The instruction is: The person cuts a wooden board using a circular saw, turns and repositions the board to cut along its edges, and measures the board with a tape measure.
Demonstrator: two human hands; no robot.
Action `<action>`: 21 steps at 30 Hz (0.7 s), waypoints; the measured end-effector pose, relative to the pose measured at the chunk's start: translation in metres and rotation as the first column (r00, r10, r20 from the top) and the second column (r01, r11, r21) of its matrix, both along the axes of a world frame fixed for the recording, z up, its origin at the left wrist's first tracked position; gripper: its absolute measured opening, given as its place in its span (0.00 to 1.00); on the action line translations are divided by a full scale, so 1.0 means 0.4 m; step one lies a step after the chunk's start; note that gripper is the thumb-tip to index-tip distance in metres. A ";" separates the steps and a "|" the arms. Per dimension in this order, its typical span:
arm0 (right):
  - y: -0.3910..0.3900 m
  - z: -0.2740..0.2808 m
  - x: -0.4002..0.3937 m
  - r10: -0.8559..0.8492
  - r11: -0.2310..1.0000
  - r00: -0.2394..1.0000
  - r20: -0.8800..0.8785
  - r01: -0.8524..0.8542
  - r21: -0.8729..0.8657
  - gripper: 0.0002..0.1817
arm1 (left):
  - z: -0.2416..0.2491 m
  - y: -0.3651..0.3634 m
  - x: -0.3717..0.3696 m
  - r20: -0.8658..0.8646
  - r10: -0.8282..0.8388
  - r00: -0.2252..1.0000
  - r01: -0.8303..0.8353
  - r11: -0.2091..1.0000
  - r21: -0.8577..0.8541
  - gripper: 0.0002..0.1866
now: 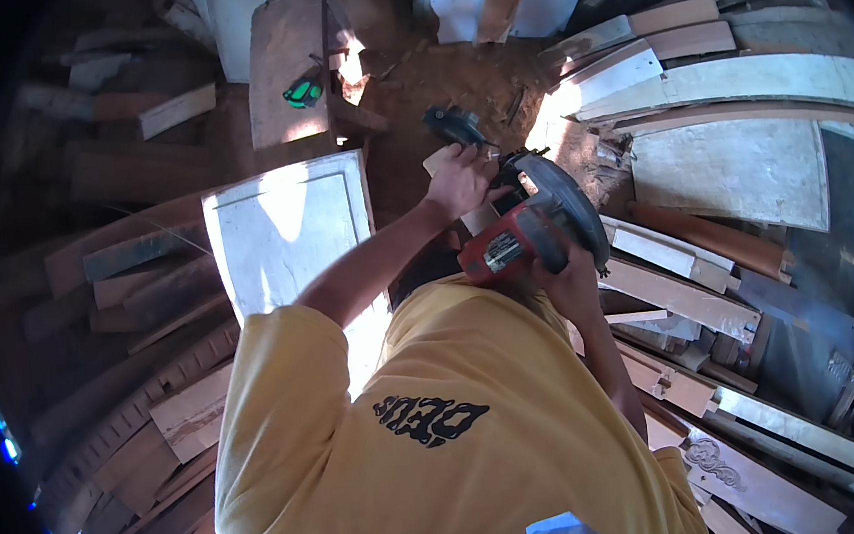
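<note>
Planks and boards crowd the dirt floor (452, 79) all round me. Both hands grip the saw (529, 224) at chest height: left hand (458, 179) closed at its front, right hand (569, 281) under the red motor. Heavy, rigid; blade guard best avoided.

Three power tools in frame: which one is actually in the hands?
The red circular saw, gripped by the left hand and right hand. The dark tool and the green one lie untouched farther off.
</note>
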State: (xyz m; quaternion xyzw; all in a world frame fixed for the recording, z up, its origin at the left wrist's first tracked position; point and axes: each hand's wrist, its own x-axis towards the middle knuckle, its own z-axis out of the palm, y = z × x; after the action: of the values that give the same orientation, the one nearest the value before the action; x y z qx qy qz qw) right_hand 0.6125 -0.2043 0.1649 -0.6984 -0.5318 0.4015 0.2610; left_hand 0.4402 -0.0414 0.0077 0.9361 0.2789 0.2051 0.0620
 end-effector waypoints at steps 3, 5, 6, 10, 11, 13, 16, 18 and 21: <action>0.004 0.004 0.003 -0.175 0.980 0.983 -0.064 0.167 -0.109 0.34 | 0.021 -0.011 0.037 -0.162 0.206 0.965 -0.239 0.945 -0.223 0.28; -0.005 -0.031 0.021 -0.179 0.982 0.984 -0.004 0.179 0.055 0.29 | 0.052 0.003 0.059 -0.238 0.387 0.891 -0.448 0.836 -0.318 0.31; -0.008 -0.039 0.033 -0.192 0.980 0.981 0.003 0.191 0.059 0.29 | 0.087 0.013 0.047 -0.282 0.348 0.894 -0.447 0.734 -0.511 0.28; -0.003 -0.034 0.072 -0.325 0.942 0.940 -0.098 0.331 0.047 0.27 | 0.003 -0.058 0.015 0.084 0.695 0.714 -0.519 0.607 -0.602 0.34; -0.003 -0.034 0.085 -0.356 0.932 0.926 -0.122 0.361 0.017 0.27 | 0.000 -0.055 0.031 0.093 0.685 0.722 -0.509 0.618 -0.599 0.34; -0.001 -0.035 0.112 -0.421 0.907 0.892 -0.165 0.419 -0.044 0.28 | -0.010 -0.055 0.069 0.040 0.836 0.547 0.377 -0.204 -0.904 0.40; 0.014 -0.036 0.149 -0.456 0.889 0.887 -0.074 0.458 0.011 0.25 | -0.127 -0.005 0.129 0.083 0.840 0.536 0.484 -0.226 -0.845 0.39; 0.049 -0.021 0.177 -0.632 0.772 0.760 -0.151 0.603 -0.201 0.21 | -0.146 0.033 0.150 0.014 0.804 0.594 0.168 -0.107 -0.980 0.33; 0.066 -0.116 0.253 -0.711 0.699 0.691 -0.127 0.714 -0.033 0.21 | -0.080 0.125 0.086 -0.114 0.816 0.567 -0.288 0.067 -0.955 0.27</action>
State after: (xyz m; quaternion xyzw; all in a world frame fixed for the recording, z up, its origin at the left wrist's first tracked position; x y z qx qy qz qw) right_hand 0.7137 -0.1779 0.1183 -0.8198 -0.2053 0.3083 0.4367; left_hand 0.4746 0.0086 -0.0245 0.4516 0.6656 0.2348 0.5458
